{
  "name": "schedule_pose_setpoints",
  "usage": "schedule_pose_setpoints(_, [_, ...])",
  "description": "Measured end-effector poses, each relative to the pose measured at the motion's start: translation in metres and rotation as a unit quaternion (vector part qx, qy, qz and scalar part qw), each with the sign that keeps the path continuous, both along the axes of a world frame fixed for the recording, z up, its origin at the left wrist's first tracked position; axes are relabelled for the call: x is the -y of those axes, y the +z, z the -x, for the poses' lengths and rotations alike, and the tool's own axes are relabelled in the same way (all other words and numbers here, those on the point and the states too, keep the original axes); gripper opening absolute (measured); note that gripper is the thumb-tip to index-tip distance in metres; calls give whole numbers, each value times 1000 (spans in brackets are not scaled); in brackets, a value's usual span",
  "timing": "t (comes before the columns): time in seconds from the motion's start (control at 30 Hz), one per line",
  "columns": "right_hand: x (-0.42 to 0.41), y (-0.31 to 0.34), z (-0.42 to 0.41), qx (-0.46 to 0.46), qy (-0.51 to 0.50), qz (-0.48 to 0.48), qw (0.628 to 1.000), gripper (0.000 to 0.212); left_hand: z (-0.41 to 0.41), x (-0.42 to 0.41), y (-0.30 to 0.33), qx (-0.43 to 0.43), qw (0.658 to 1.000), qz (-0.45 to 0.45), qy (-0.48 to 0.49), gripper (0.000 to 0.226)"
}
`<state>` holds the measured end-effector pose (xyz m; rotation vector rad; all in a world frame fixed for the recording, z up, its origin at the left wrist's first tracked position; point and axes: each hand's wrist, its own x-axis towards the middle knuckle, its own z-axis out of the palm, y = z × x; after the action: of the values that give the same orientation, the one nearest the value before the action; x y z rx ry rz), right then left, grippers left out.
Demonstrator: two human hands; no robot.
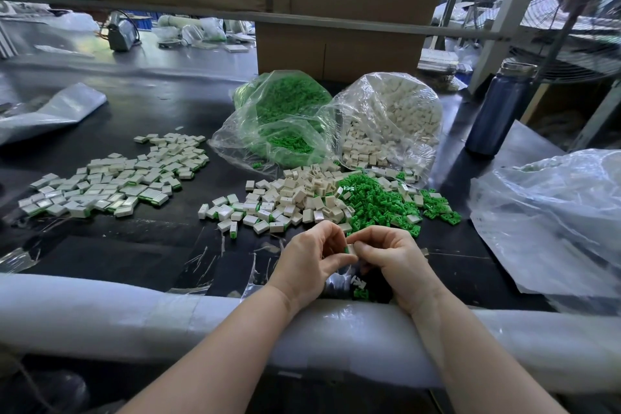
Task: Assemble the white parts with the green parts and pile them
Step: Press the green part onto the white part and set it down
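Observation:
My left hand (312, 262) and my right hand (393, 259) meet over the near table edge, both pinching one small white part with a green part (349, 249) between the fingertips. Just beyond them lie a heap of loose white parts (302, 193) and a heap of loose green parts (379, 202). A wide pile of assembled white-and-green pieces (114, 178) spreads at the left. A few green parts (361, 293) lie under my hands. Behind stand a clear bag of green parts (285, 118) and a clear bag of white parts (393, 118).
A foam-padded rail (134, 316) runs along the black table's near edge. A dark blue bottle (500, 107) stands at the right, beside crumpled clear plastic (554, 222). A cardboard box (339, 47) rises behind the bags. More plastic sheet (50, 111) lies at the far left.

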<state>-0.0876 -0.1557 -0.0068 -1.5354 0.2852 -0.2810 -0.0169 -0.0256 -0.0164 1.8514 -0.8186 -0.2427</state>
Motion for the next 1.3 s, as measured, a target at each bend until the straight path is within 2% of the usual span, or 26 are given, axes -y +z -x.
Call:
schedule_pose_setpoints(0.23, [0, 0, 1, 10, -17, -18, 1000, 25, 1, -1, 7, -42, 998, 37, -6, 22])
schedule_pose_setpoints(0.47, [0, 0, 1, 26, -44, -18, 999, 22, 0, -3, 11, -68, 996, 54, 18, 5])
schedule_pose_setpoints(0.7, [0, 0, 1, 35, -50, 33, 998, 20, 0, -3, 10, -64, 996, 41, 34, 6])
schedule_pose_setpoints(1.03, [-1, 2, 1, 39, -58, 55, 996, 18, 0, -3, 11, -66, 996, 38, 48, 12])
schedule_pose_setpoints(1.3, [3, -1, 1, 42, -78, 38, 995, 25, -1, -5, 12, -132, 988, 72, 44, 5])
